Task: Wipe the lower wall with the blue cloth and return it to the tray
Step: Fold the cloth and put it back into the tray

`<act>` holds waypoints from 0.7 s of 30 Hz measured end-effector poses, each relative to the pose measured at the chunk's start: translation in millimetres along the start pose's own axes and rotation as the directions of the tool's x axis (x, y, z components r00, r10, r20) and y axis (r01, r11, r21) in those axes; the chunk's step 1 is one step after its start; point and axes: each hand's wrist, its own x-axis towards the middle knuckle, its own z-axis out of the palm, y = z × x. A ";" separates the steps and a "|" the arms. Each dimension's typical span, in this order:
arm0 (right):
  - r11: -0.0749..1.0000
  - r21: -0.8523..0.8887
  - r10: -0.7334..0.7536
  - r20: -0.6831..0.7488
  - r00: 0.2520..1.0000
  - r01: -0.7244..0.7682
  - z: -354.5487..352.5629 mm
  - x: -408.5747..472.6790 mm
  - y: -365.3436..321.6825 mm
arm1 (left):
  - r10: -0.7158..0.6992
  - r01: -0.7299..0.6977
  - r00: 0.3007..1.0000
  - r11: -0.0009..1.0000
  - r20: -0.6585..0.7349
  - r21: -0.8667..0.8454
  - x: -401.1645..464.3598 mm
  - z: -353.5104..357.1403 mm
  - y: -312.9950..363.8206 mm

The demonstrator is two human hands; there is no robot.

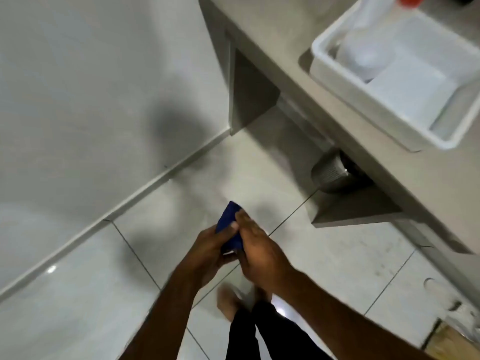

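A folded blue cloth point(228, 224) sits between both hands, held over the tiled floor in the middle of the view. My left hand point(210, 248) grips its lower left side with the thumb on top. My right hand point(259, 250) presses on its right side, fingers along the cloth. The white wall point(91, 87) fills the left half, ending at a pale skirting strip point(155, 180). The white tray point(389, 131) stands on the grey counter at the upper right, well above and right of the hands.
In the tray lie a clear spray bottle with a red cap point(368, 42) and a white folded cloth point(407, 89). The grey counter point(298, 74) has open shelves below, one holding a metal pot point(330, 172). My bare feet point(231, 300) stand on glossy white tiles.
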 end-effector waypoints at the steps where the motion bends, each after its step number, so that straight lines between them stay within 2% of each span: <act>1: 0.999 -0.006 -0.049 0.000 0.999 0.049 -31.8 -17.6 -21.5 | 0.073 -0.073 0.997 0.996 0.011 0.041 -30.8 13.3 23.4; 3: 0.995 0.057 -0.085 0.034 0.996 0.082 -89.3 -49.9 -57.4 | 0.193 -0.196 0.980 0.974 0.042 0.116 -81.5 33.6 60.8; 5: 0.965 0.264 0.004 -0.014 1.000 0.000 -138.7 -78.0 -80.3 | 0.272 -0.287 0.956 0.943 0.106 0.166 -122.4 47.1 94.2; 6: 0.906 0.420 0.083 -0.053 0.995 -0.053 -157.5 -87.9 -86.3 | 0.296 -0.321 0.943 0.931 0.154 0.176 -137.5 52.9 107.9; 8: 0.696 0.711 0.184 -0.040 0.982 -0.101 -181.9 -99.8 -90.8 | 0.315 -0.374 0.908 0.907 0.275 0.194 -158.5 64.5 129.8; 10: 0.520 0.851 0.160 -0.017 0.987 -0.070 -196.8 -109.2 -89.9 | 0.313 -0.407 0.876 0.888 0.367 0.215 -170.7 83.7 147.2; 11: 0.489 0.872 0.153 -0.042 0.987 -0.038 -203.3 -114.1 -90.1 | 0.313 -0.419 0.871 0.876 0.378 0.240 -173.0 94.9 153.0; 15: 0.514 0.858 0.322 -0.220 0.921 0.026 -231.8 -125.8 -81.4 | 0.397 -0.477 0.878 0.754 0.265 0.450 -166.8 137.9 167.6; 19: 0.614 0.789 0.425 -0.362 0.830 0.030 -276.8 -120.1 -48.4 | 0.486 -0.494 0.856 0.665 0.177 0.560 -141.6 194.4 182.3; 21: 0.673 0.740 0.464 -0.428 0.775 0.006 -308.4 -108.9 -25.7 | 0.549 -0.509 0.821 0.578 0.158 0.638 -116.6 231.1 195.1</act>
